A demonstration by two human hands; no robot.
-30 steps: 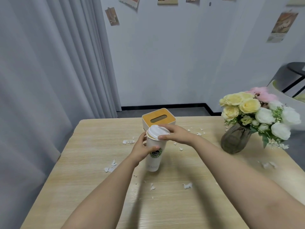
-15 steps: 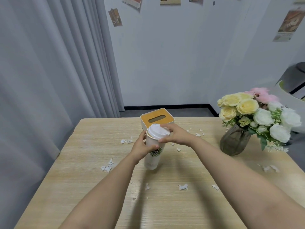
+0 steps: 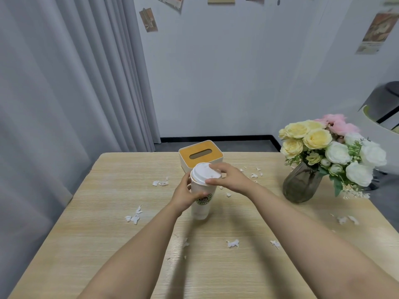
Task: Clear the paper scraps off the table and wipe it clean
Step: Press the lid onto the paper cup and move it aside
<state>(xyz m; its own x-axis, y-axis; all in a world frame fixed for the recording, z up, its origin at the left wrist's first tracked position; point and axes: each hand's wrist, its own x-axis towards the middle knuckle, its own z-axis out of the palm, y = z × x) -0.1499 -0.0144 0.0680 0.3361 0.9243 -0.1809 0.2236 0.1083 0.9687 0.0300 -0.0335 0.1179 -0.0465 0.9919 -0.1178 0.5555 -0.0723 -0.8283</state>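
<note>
Plainly, the wooden table (image 3: 112,251) is far from clean: nothing has been wiped, and no cloth is in sight. The flower vase (image 3: 302,184) stands at its right side and the tissue box (image 3: 200,154) near the far edge, just behind the hands. In front of that box the paper cup (image 3: 200,203) stands upright on the table. The left hand (image 3: 185,195) wraps round the cup's upper body, holding it steady, while the right hand (image 3: 231,178) grasps the white lid (image 3: 204,174) by its rim, thumb on the near edge and fingers on the far side. The lid sits tilted, its left edge lifted a little off the cup mouth, so I judge the cup is being opened to take the scraps. The paper scraps (image 3: 133,216) lie scattered all over: a cluster at the left, more near the tissue box, some at the near middle and some at the right below the vase. All of them are left to gather.

Compared with half a second ago, the lid looks slightly more tipped and the cup sits in much the same spot; the scraps have not moved.
</note>
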